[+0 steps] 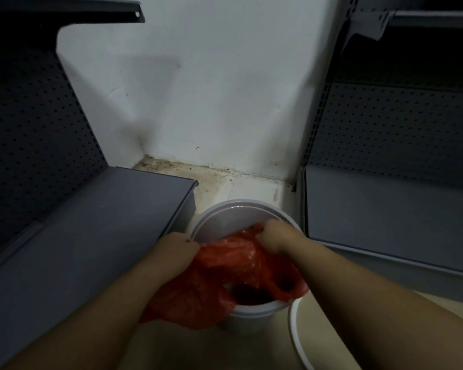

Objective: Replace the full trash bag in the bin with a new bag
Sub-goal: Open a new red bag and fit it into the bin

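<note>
A round white bin [233,213] stands on the floor between two shelf units. A red plastic bag [225,265] lies across its mouth, with part of it draped over the bin's near left rim and part down inside. My left hand [178,248] grips the bag's edge at the bin's left rim. My right hand [274,232] grips a bunch of the bag over the bin's middle. The fingers of both hands are hidden in the plastic.
A grey metal shelf base [104,222] sits close on the left and another shelf unit [385,209] on the right. A white ring [293,332] lies on the floor at the bin's near right. The white wall [211,89] rises behind.
</note>
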Demonstrator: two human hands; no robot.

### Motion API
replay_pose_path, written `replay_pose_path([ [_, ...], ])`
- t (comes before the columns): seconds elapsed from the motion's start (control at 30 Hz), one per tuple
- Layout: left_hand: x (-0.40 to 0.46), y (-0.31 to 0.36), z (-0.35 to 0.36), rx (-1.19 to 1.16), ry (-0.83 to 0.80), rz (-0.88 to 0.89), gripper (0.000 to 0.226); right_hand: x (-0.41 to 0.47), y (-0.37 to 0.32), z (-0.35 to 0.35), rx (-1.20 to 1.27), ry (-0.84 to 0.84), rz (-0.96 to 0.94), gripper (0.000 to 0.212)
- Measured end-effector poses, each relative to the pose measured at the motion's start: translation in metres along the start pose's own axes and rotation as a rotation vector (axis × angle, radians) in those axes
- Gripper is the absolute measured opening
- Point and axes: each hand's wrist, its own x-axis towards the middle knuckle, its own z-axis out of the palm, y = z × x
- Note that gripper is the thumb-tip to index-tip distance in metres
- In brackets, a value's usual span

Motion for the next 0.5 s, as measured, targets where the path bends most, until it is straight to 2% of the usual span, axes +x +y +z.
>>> replay_pose_path([
  [0.07, 0.002, -0.002, -0.003, -0.066, 0.006, -0.021, 0.026, -0.003, 0.008, -0.007, 0.043, 0.214, -0.050, 0.041],
  [0.1, 0.004, -0.003, -0.005, -0.105, 0.016, -0.034, 0.022, -0.006, 0.013, -0.011, 0.057, 0.241, -0.094, 0.046],
  [0.2, 0.009, -0.005, -0.008, -0.179, 0.020, -0.054, 0.022, -0.024, 0.023, -0.026, 0.133, 0.057, -0.205, 0.056],
  [0.27, 0.011, -0.004, -0.011, -0.184, 0.023, -0.045, 0.023, -0.032, 0.031, -0.030, 0.044, -0.071, -0.206, 0.056],
  [0.3, 0.012, -0.003, -0.013, -0.190, 0.030, -0.037, 0.026, -0.034, 0.035, -0.030, -0.048, -0.060, -0.209, 0.054],
  [0.4, 0.014, 0.002, -0.015, -0.229, 0.043, -0.023, 0.035, -0.033, 0.045, -0.030, -0.132, 0.144, -0.218, 0.033],
  [0.5, 0.014, 0.012, -0.019, -0.256, 0.015, -0.009, 0.030, -0.038, 0.054, -0.030, -0.189, 0.321, -0.151, 0.037],
])
